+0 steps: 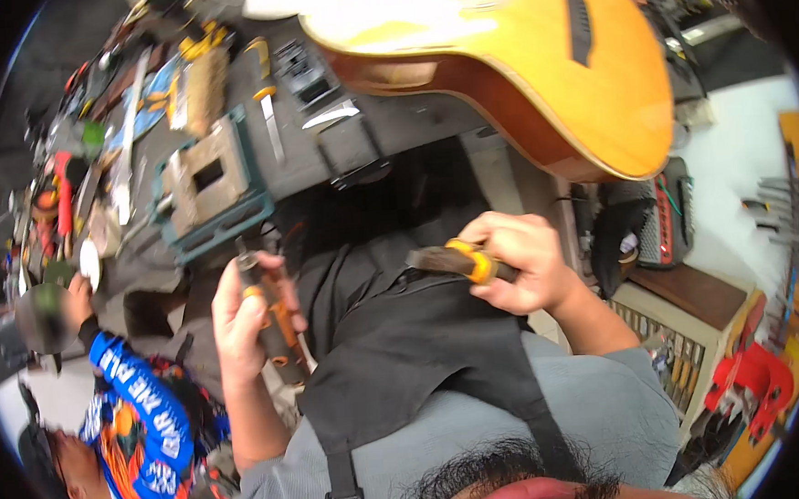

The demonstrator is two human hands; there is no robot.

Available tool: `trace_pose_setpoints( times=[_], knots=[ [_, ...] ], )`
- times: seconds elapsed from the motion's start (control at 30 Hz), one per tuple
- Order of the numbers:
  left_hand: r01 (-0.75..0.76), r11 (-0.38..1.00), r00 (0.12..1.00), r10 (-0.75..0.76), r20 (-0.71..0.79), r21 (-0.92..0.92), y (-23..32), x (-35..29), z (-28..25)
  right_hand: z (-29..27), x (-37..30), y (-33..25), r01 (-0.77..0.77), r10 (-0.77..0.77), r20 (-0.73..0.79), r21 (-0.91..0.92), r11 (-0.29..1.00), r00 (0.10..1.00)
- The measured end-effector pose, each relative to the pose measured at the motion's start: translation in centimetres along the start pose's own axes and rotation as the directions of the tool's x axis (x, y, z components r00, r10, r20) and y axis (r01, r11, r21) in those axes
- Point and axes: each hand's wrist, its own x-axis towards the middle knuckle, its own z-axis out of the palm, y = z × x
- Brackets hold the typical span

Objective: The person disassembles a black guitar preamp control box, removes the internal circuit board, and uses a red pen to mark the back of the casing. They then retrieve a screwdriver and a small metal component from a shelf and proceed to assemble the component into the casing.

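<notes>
My left hand (238,328) is wrapped round a dark, cylinder-shaped tool (282,344) with orange-brown parts. Its narrow tip points up towards the bench, and my fingers cover part of its body. In my right hand (528,264) is a short chisel-like tool (444,260) with a wide dark blade and a yellow and black handle. That blade points left, towards my other hand. Both tools are held apart above the black apron (396,341) on my lap. An acoustic guitar body (497,51) lies across the far right of the workbench (392,122), its lower end overhanging the edge.
A green-framed vise (255,199) is at the bench's front edge. Behind it lie a yellow-handled saw (270,120) and many tools to the left. Another person (145,421) works close on my left. A wooden-topped cabinet (686,296) stands at right.
</notes>
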Motion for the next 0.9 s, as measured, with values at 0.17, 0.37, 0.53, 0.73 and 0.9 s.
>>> trace_pose_setpoints(
  times=[0.17, 0.37, 0.53, 0.73, 0.9],
  knots=[
    [0.097, 0.990, 0.995, -0.096, -0.016, 0.107, -3.0, 0.5, -1.0, -10.1, -1.5, -2.4, -0.312, 0.113, -0.737, -0.138, 0.940, 0.667],
    [0.197, 0.949, 0.968, -0.228, 0.105, 0.245, -5.0, 0.8, -2.2, -25.6, -5.9, 5.2, -0.695, 0.317, -0.903, 0.028, 0.718, 0.291],
    [0.208, 0.950, 0.974, -0.222, 0.037, 0.231, -5.2, 0.5, -2.4, -36.9, -11.3, 17.6, -0.891, 0.148, -0.938, -0.237, 0.386, 0.314],
    [0.092, 0.897, 0.996, -0.089, -0.027, 0.433, -7.5, -0.8, -3.7, -40.2, -8.3, 21.2, -0.953, 0.321, -0.898, -0.279, 0.115, 0.302],
    [-0.142, 0.590, 0.987, 0.150, 0.065, 0.795, -8.1, -0.1, -2.5, -39.1, -8.4, 23.0, -0.906, 0.193, -0.889, -0.423, 0.002, 0.416]
  ],
)
